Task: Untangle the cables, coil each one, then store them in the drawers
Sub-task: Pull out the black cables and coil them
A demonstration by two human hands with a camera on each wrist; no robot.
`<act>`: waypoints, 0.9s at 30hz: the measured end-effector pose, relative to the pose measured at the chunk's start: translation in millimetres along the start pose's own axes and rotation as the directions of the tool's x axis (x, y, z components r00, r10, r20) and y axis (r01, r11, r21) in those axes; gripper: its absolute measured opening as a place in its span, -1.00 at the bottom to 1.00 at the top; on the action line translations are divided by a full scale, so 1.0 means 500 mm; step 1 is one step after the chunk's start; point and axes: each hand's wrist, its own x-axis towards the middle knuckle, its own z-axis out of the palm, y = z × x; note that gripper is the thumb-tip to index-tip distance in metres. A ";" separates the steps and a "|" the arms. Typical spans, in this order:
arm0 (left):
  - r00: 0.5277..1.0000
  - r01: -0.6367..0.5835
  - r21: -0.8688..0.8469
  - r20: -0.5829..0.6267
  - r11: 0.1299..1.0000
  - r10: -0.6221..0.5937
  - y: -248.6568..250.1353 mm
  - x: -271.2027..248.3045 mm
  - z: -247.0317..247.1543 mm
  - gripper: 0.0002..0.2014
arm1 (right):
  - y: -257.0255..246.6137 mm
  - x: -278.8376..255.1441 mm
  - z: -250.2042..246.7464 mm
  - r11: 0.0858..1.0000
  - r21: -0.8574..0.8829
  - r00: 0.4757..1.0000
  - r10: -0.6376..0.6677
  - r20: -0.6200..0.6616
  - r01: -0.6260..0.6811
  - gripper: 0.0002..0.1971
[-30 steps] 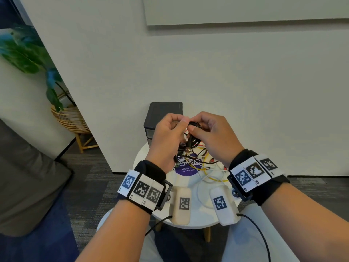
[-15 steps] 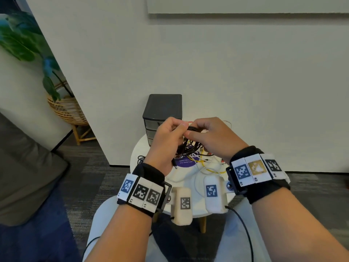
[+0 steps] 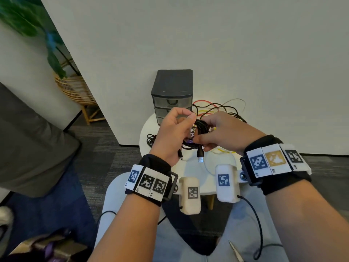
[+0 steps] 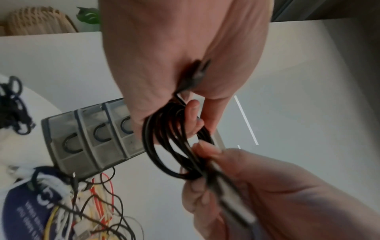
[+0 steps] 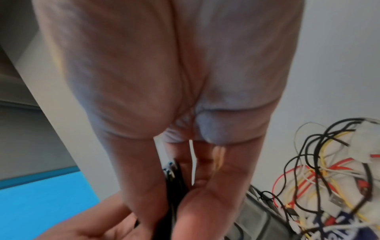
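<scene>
Both hands on one black coiled cable, held up in the air over the round white table, just in front of the drawer unit.

Left hand: fingers curled, thumb and forefinger pinched together at the top of the coil. Left wrist view: loops of the black coiled cable threaded round the curled fingers, one connector end trapped in the palm fold.

Right hand: fingers bent, thumb closed against them, clamping the other side of the bundle. Right wrist view: thumb and fingers closed tight on the black strands; blurred, exact finger count on the cable not readable.

Two connector ends hanging free below the hands, USB plug the clearer one, smaller plug under the left wrist.

Outward: remaining tangle of red, yellow, black and white wires on the table right of the drawer unit, partly behind the right hand. Second black bundle lying on the table's left edge. All three drawers closed, handles visible in left wrist view.

Further out: wicker basket with a plant at left, grey carpet, white wall behind.
</scene>
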 end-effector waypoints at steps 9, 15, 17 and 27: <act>0.999 0.023 -0.048 -0.030 0.999 -0.024 0.004 0.012 0.001 -0.98 | -0.002 0.005 0.006 0.997 0.080 0.999 -0.006 0.038 0.003 -0.69; 0.999 0.022 -0.056 -0.042 0.998 -0.025 0.009 0.017 0.006 -0.90 | 0.002 0.007 0.001 0.966 0.258 0.999 0.023 -0.038 -0.012 -0.83; 1.000 0.006 -0.083 -0.027 0.997 -0.008 0.012 0.019 0.007 -0.87 | 0.004 0.007 -0.002 0.956 0.294 0.996 0.020 -0.091 0.008 -0.89; 0.969 -0.231 0.401 0.172 0.886 0.175 0.036 0.013 -0.031 -0.65 | 0.013 0.003 -0.045 0.924 0.383 0.960 0.100 -0.260 0.007 -0.82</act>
